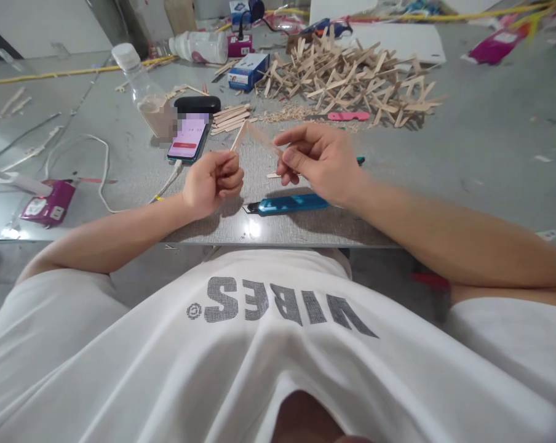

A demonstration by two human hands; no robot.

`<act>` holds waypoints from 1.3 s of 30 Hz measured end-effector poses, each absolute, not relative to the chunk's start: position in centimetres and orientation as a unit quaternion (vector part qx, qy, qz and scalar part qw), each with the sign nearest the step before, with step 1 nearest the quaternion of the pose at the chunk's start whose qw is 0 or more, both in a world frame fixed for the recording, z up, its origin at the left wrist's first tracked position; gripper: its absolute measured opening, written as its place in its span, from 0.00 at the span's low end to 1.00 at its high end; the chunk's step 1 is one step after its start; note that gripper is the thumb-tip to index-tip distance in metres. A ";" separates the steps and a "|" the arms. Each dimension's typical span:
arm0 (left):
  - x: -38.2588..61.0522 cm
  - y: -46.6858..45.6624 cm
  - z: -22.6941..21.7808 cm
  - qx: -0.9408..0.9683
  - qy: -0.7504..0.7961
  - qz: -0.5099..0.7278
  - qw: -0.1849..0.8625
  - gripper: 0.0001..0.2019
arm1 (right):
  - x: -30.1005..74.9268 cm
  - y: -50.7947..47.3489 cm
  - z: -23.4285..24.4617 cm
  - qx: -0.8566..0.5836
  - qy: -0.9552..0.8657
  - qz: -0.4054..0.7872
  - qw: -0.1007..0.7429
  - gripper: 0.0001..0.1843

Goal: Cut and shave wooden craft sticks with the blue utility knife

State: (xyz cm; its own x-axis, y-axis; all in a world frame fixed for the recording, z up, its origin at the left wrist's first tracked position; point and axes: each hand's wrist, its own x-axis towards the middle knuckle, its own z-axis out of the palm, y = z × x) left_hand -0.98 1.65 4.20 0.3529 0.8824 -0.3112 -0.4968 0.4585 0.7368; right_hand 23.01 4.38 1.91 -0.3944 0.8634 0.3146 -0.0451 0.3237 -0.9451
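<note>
My left hand (213, 183) is closed in a fist around the lower end of a wooden craft stick (238, 135) that points up and away from me. My right hand (318, 161) pinches a second, motion-blurred wooden stick (264, 140) whose far end meets the tip of the first. Both hands hover just above the grey table (467, 160). A blue utility knife (287, 203) lies on the table under my right wrist. Another loose stick (274, 176) lies flat below my right fingers.
A phone (189, 139) on a white cable lies left of the hands, with a plastic bottle (146, 92) and a black case (197, 104) behind it. Several loose sticks (230, 118), a large heap of glued stick assemblies (352, 80), a pink tool (349, 115) and a small blue box (248, 71) sit farther back.
</note>
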 end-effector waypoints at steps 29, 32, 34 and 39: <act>-1.5 1.7 1.9 0.512 0.329 0.357 0.708 0.24 | 21.9 2.6 2.3 -0.288 -0.599 0.625 0.409 0.16; -1.5 1.8 1.7 0.531 0.306 0.358 0.705 0.22 | 21.7 2.6 1.9 -0.267 -0.609 0.633 0.396 0.18; -1.4 1.8 1.6 0.545 0.292 0.348 0.705 0.22 | 21.7 2.7 1.7 -0.265 -0.619 0.633 0.381 0.20; -1.2 1.6 1.8 0.571 0.274 0.325 0.702 0.23 | 21.7 2.6 1.9 -0.270 -0.637 0.631 0.351 0.21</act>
State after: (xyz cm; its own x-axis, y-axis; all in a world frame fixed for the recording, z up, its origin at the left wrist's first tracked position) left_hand -1.20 1.62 1.79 0.6385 0.7695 -0.0128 -0.1441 0.1360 0.9802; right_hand 21.66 2.58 1.87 -0.6076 0.7871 0.1064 -0.0998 0.0573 -0.9934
